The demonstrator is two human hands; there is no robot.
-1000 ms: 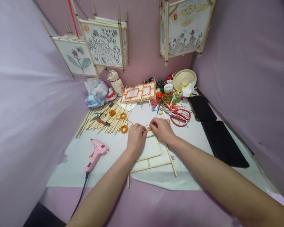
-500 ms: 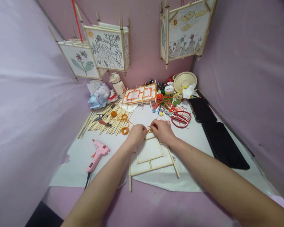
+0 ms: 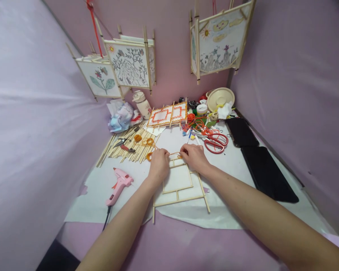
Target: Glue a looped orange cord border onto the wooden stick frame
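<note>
A flat frame of thin wooden sticks (image 3: 178,188) backed with white paper lies on the white sheet before me. My left hand (image 3: 158,165) rests on the frame's upper left corner with fingers curled, pinching an orange cord (image 3: 174,154). My right hand (image 3: 194,156) is closed on the same cord at the frame's top edge. The cord runs left to small orange coils (image 3: 149,142) on a pile of sticks.
A pink glue gun (image 3: 119,185) lies left of the frame. Bamboo sticks (image 3: 127,147) with pliers (image 3: 123,144), red scissors (image 3: 215,141), an orange-trimmed panel (image 3: 168,113), a bowl (image 3: 220,98) and two black tablets (image 3: 267,171) ring the sheet. Paper lanterns (image 3: 130,64) hang above.
Both hands stayed at the frame's top edge; the left hand slid slightly left and the stretch of orange cord between the hands grew. The view shifted a little.
</note>
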